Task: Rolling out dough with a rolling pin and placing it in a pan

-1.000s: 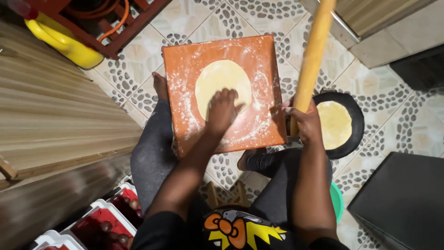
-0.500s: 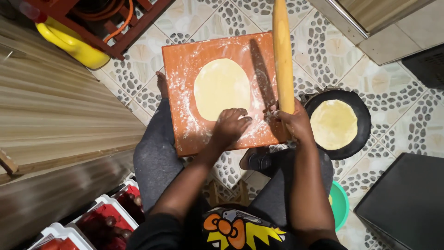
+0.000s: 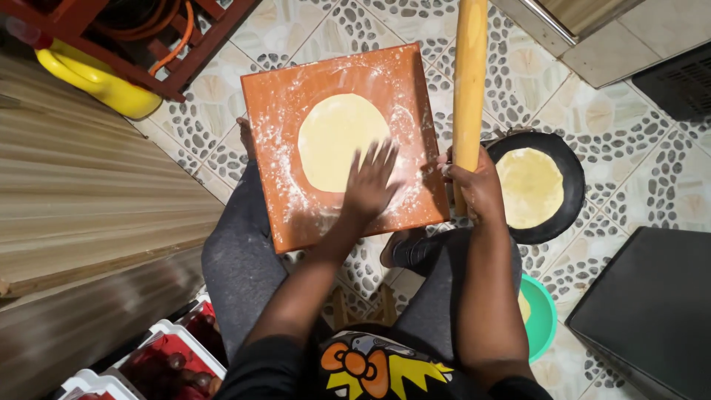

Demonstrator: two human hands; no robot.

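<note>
Dough round (image 3: 337, 144) on floured board (image 3: 281, 215); left hand (image 3: 368, 185) fingers spread; right hand (image 3: 478, 181) clamps rolling pin (image 3: 469, 81); pan (image 3: 566, 159) beside.

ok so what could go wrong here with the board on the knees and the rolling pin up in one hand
The orange board rests on the person's lap, not on a table, so a push from the left hand on the dough round could tip it. The rolling pin, gripped only at its lower end by the right hand, might swing or slip toward the black pan beside it. Loose flour could slide off onto the floor.
</note>
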